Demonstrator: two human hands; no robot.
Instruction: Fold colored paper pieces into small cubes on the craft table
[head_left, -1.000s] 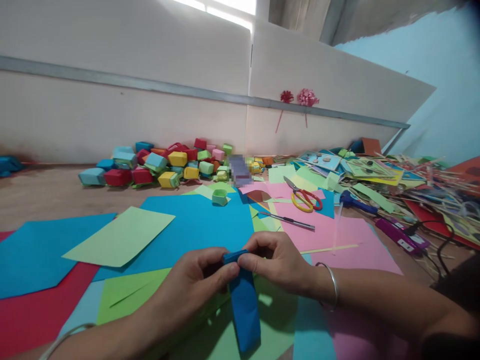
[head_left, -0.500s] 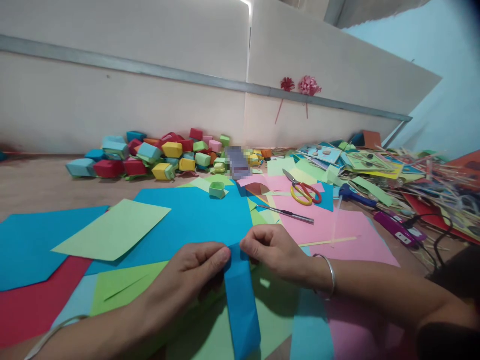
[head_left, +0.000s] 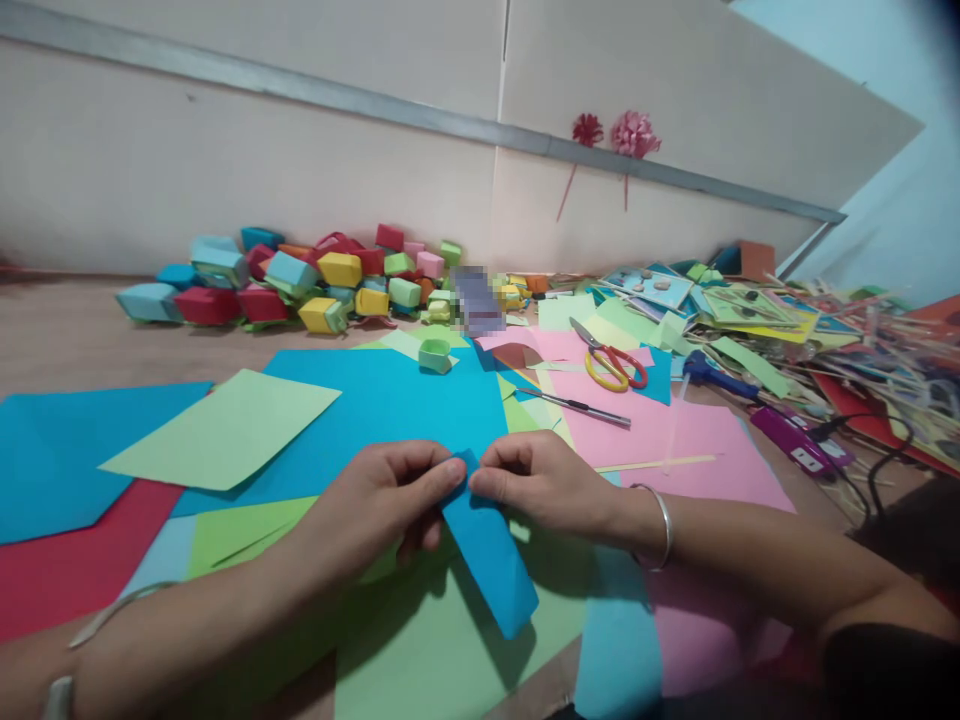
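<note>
A folded blue paper strip (head_left: 491, 560) is held up between both hands, its far end pinched and its wider near end hanging over green paper (head_left: 450, 640). My left hand (head_left: 405, 490) grips the strip's left corner between thumb and fingers. On the right corner, my right hand (head_left: 532, 480) has its thumb and index finger closed. The fingertips of the two hands are nearly touching. Beyond them lies a large blue sheet (head_left: 390, 400), with a small green paper box (head_left: 435, 356) at its back edge.
Scissors (head_left: 611, 362), a pen-like tool (head_left: 577, 406) and a blue glue gun (head_left: 716, 375) lie to the right, near a purple power strip (head_left: 799, 440). Colourful paper boxes (head_left: 210, 306) are piled at the back left. Sticks and cards (head_left: 750, 306) clutter the back right.
The strip's near end has lifted and swung right, and the strip now slants. My hands have moved slightly up in the picture and closer together. The camera view has shifted a little.
</note>
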